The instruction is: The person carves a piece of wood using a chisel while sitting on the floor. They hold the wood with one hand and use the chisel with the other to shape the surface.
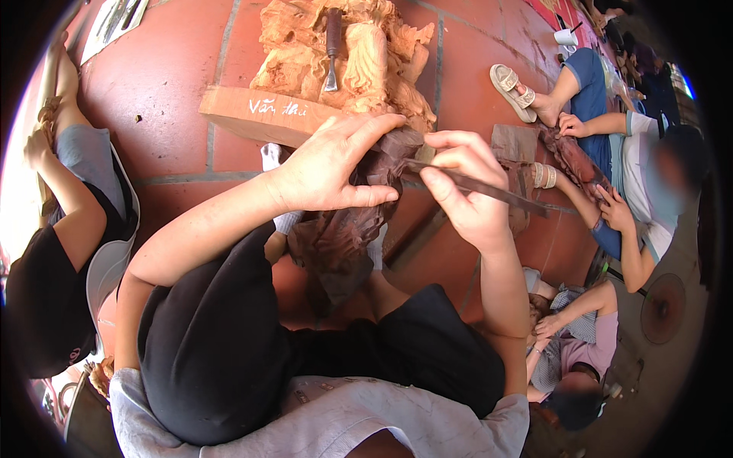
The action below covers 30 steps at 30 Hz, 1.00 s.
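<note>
A dark brown wooden carving [336, 233] stands tilted between my knees, its upper end toward the far side. My left hand [328, 164] grips this upper part, thumb on the near side and fingers over the top. My right hand [475, 187] pinches a slim, flat, dark file [521, 200]. The file's far end meets the carving just right of my left fingers; its other end sticks out to the right past my palm. Some of the carving's lower part is in shadow between my legs.
Ahead on the red tile floor [168, 99] stands a large pale wood carving [366, 61] with a dark-handled chisel [332, 49] lying on it. A dark wooden block [515, 145] is to the right. Co-workers sit left and right, one holding a reddish carving [573, 160].
</note>
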{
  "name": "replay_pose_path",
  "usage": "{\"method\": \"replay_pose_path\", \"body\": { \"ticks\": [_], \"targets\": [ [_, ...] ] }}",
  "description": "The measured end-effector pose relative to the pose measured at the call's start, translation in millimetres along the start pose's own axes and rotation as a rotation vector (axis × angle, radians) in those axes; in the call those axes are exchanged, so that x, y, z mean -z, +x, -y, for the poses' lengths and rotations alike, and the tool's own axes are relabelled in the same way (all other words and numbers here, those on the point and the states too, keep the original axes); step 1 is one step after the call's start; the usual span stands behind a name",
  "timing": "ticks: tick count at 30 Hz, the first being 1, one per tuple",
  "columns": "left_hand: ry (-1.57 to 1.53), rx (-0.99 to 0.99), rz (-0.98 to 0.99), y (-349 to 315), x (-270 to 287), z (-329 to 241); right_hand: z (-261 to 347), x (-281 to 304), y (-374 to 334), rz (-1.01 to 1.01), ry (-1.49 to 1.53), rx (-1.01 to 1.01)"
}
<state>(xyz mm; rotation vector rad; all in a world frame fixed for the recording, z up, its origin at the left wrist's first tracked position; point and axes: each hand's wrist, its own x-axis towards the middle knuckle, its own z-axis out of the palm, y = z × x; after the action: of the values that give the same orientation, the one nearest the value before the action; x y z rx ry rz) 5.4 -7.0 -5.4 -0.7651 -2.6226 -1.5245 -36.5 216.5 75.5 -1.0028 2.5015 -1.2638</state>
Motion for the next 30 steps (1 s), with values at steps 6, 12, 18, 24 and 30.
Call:
{"method": "replay_pose_path", "body": {
  "ticks": [6, 12, 18, 24, 30],
  "targets": [
    [-0.023, -0.005, 0.033, -2, 7, -2, -29, 11, -5, -0.174, 0.086, -0.043],
    [-0.521, 0.177, -0.082, -5, 23, 11, -20, 3, -20, -0.160, 0.474, -0.239],
    [0.263, 0.091, -0.210, 5, 39, 29, -5, 12, -6, 0.017, -0.047, 0.067],
    [0.632, 0.084, -0.084, 4, 19, 26, -5, -5, 1, 0.076, -0.026, 0.069],
    [0.621, 0.074, -0.114, 1, 16, 29, 2, -2, 3, 0.080, -0.101, 0.053]
  ]
}}
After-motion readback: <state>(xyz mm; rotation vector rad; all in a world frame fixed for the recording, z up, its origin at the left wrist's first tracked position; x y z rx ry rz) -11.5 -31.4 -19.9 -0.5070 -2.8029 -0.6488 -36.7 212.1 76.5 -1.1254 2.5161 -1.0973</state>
